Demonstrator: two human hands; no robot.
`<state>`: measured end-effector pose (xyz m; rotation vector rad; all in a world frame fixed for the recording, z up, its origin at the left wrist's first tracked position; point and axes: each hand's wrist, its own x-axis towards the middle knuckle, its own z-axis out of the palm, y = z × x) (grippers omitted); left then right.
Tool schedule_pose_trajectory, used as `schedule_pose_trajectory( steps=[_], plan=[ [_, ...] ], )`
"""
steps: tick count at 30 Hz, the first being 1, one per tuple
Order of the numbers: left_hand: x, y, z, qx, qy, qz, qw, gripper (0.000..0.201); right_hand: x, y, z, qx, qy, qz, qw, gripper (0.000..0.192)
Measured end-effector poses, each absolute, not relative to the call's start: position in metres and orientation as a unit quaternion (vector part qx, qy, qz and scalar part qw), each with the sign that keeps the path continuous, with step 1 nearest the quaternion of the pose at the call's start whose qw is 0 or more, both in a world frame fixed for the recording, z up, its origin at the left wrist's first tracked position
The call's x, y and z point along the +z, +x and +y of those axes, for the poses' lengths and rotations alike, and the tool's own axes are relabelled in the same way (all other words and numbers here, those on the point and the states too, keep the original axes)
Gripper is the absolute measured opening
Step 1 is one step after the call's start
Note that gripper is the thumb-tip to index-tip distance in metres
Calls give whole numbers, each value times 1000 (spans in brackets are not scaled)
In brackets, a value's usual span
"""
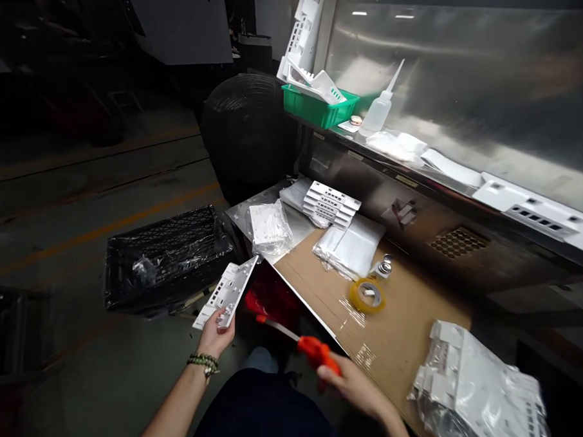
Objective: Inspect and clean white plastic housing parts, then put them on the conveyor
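My left hand grips the lower end of a white plastic panel with slots and small raised features. The panel is tilted, held out past the table's left edge. My right hand is closed around a red-handled tool with a thin pale shaft and an orange-red tip. That tip points left toward the panel, apart from it. Motion blurs the tool, so its exact kind is unclear. Closest to the panel on the table lies a bagged white part.
A black crate sits left. Cardboard covers the table, bearing yellow tape, plastic bags and stacked white panels. Bagged panels lie at right. The shelf holds a green bin and a squeeze bottle.
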<state>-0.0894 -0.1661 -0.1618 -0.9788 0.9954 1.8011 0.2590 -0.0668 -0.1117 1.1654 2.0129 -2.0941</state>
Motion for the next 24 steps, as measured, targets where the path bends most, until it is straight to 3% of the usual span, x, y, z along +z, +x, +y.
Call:
schedule_pose_trajectory(
  steps=[2,9,21,24],
  plan=[
    [-180,-82,-182,708,-412,414,397,24,-122,243,-92,-607,375,697,76,63],
    [-210,-74,-214,696,-401,473,363,30,-134,252,-136,-557,398,722,97,60],
    [-212,-62,-213,672,-284,560,392,24,-121,286,-146,-567,437,696,59,58],
    [-208,-65,-203,662,-231,601,384,34,-120,287,-145,-572,458,679,33,57]
  ],
)
